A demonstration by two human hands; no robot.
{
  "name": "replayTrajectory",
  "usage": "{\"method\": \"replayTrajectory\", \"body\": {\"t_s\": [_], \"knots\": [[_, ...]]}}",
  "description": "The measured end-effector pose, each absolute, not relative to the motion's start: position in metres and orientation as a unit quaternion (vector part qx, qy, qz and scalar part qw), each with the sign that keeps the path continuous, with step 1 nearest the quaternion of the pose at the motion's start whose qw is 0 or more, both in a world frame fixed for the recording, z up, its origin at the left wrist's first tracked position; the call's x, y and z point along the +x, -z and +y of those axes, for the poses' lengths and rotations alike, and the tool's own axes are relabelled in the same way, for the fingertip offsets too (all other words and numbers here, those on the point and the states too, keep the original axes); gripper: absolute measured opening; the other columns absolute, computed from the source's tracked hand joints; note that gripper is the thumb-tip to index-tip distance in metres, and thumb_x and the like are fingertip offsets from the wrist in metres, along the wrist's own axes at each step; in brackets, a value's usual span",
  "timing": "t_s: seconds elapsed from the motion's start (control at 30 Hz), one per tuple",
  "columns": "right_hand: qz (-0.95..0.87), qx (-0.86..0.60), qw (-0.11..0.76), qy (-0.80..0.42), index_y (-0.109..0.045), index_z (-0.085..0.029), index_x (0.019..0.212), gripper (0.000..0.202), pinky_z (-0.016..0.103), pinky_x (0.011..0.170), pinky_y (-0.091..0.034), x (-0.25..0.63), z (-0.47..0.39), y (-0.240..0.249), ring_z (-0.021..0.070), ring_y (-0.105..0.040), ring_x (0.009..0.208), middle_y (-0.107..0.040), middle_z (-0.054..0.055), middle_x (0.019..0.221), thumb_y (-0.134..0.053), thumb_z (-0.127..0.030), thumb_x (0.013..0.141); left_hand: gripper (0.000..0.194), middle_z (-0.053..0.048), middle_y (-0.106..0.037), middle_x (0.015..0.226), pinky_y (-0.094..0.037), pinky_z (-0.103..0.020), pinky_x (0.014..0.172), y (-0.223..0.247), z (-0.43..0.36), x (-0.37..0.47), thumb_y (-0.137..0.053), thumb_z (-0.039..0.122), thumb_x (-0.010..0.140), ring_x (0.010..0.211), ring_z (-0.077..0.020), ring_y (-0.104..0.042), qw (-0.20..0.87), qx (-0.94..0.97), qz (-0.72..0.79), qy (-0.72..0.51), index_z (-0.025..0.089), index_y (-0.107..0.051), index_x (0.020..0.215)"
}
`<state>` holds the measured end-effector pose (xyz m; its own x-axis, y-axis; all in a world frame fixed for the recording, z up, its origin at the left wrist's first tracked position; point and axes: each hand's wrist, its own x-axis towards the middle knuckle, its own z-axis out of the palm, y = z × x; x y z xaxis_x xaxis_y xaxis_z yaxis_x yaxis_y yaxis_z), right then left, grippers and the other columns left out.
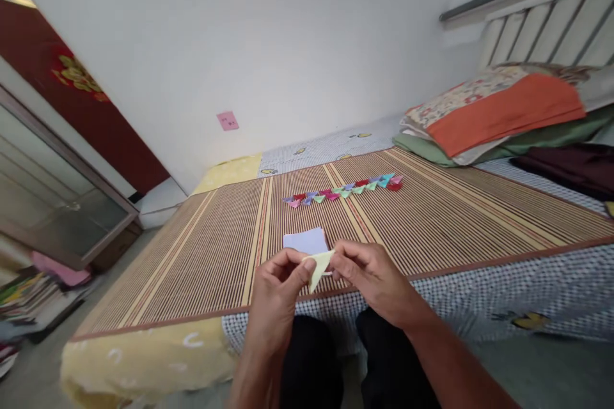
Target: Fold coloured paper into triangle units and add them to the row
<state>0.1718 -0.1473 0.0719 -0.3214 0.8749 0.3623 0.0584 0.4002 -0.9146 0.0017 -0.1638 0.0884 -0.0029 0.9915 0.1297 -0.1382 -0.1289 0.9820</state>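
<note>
- Far left of our hands: bare stretch of striped mat (215, 249), our work surface
- Our left hand (275, 284): thumb and forefinger closed in a narrow pinch on the left part of the pale yellow paper (319, 268); other fingers curled in
- Lilac paper (306, 239): flat on the mat just beyond our hands, partly hidden by them; can't tell if one sheet or several
- Yellow paper: held up between both hands near the mat's front edge, a small triangular shape, point down; we read this step as folding or creasing it
- Row of folded pieces (345, 192): multicoloured, farther back on the mat, well apart from our hands
- Our right hand (377, 275): fingertips pinched at the paper's right corner; exact grip partly hidden
- Next move, our judgement: steady left pinch, right fingertips lining up edges before pressing the crease
</note>
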Motion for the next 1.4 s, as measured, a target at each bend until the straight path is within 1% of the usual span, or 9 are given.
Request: {"method": "replayTrajectory", "body": {"t_s": [0.13,0.33,0.53,0.8,1.0,1.07,1.13,1.27,1.4], "knots": [[-0.672,-0.325,0.485,-0.456,-0.057,-0.018,0.075,0.022,0.025,0.060,-0.037,0.163,-0.173,-0.075,0.0121,-0.046,0.066,-0.052,-0.003,0.070,-0.065,-0.030,0.092,0.019,-0.001,-0.067,0.070,-0.046,-0.026,0.073,-0.089,-0.187,0.011,-0.081,0.030,0.077,0.071,-0.0140,-0.058,0.483,0.460,0.417,-0.617,0.016,-0.071,0.071],[-0.691,-0.313,0.514,-0.401,-0.055,-0.018,0.072,0.023,0.025,0.057,-0.033,0.170,-0.196,-0.082,0.0115,-0.042,0.062,-0.049,-0.004,0.067,-0.058,-0.024,0.094,0.021,0.002,-0.060,0.062,-0.041,-0.023,0.062,-0.095,-0.206,0.026,-0.082,0.031,0.077,0.061,-0.0105,-0.050,0.505,0.450,0.392,-0.624,0.016,-0.070,0.069],[-0.700,-0.321,0.493,-0.405,-0.059,-0.018,0.076,0.025,0.025,0.060,-0.037,0.176,-0.209,-0.084,0.0125,-0.047,0.065,-0.053,-0.002,0.070,-0.058,-0.032,0.097,0.018,0.001,-0.061,0.068,-0.042,-0.023,0.065,-0.098,-0.213,0.034,-0.082,0.028,0.076,0.065,-0.0113,-0.051,0.535,0.430,0.358,-0.633,0.015,-0.071,0.072],[-0.734,-0.340,0.480,-0.340,-0.053,-0.019,0.072,0.025,0.025,0.059,-0.035,0.172,-0.214,-0.079,0.0129,-0.047,0.063,-0.052,-0.002,0.067,-0.055,-0.025,0.096,0.025,0.003,-0.053,0.061,-0.039,-0.022,0.063,-0.096,-0.218,0.035,-0.087,0.032,0.070,0.062,-0.0103,-0.046,0.593,0.392,0.328,-0.622,0.014,-0.069,0.066],[-0.718,-0.340,0.477,-0.376,-0.056,-0.019,0.070,0.025,0.024,0.058,-0.037,0.173,-0.214,-0.080,0.0123,-0.048,0.062,-0.054,-0.003,0.066,-0.062,-0.027,0.093,0.025,0.003,-0.053,0.062,-0.037,-0.023,0.061,-0.094,-0.221,0.027,-0.081,0.034,0.078,0.060,-0.0106,-0.043,0.522,0.454,0.364,-0.624,0.015,-0.068,0.068],[-0.716,-0.334,0.475,-0.388,-0.064,-0.018,0.080,0.015,0.024,0.063,-0.041,0.179,-0.215,-0.084,0.0133,-0.053,0.068,-0.061,-0.002,0.073,-0.067,-0.029,0.091,0.024,0.002,-0.054,0.063,-0.037,-0.022,0.060,-0.092,-0.221,0.023,-0.078,0.035,0.081,0.061,-0.0108,-0.043,0.478,0.483,0.392,-0.620,0.016,-0.069,0.071],[-0.707,-0.343,0.506,-0.356,-0.066,-0.019,0.090,0.012,0.024,0.064,-0.042,0.187,-0.214,-0.089,0.0136,-0.054,0.069,-0.062,-0.001,0.076,-0.062,-0.030,0.095,0.024,0.002,-0.054,0.062,-0.035,-0.022,0.059,-0.092,-0.221,0.020,-0.075,0.036,0.084,0.060,-0.0110,-0.042,0.450,0.508,0.410,-0.609,0.016,-0.069,0.071],[-0.724,-0.359,0.516,-0.283,-0.065,-0.021,0.088,0.021,0.026,0.061,-0.041,0.195,-0.213,-0.091,0.0143,-0.053,0.066,-0.059,-0.001,0.074,-0.054,-0.033,0.101,0.026,0.002,-0.054,0.062,-0.034,-0.023,0.056,-0.092,-0.222,0.020,-0.073,0.038,0.085,0.058,-0.0118,-0.042,0.436,0.544,0.427,-0.576,0.017,-0.069,0.071],[-0.758,-0.351,0.501,-0.227,-0.062,-0.021,0.087,0.019,0.027,0.065,-0.042,0.193,-0.212,-0.087,0.0152,-0.057,0.070,-0.061,0.001,0.078,-0.053,-0.030,0.102,0.028,0.002,-0.053,0.061,-0.036,-0.023,0.056,-0.092,-0.222,0.018,-0.073,0.040,0.086,0.058,-0.0119,-0.042,0.445,0.556,0.431,-0.554,0.017,-0.067,0.070]]}}
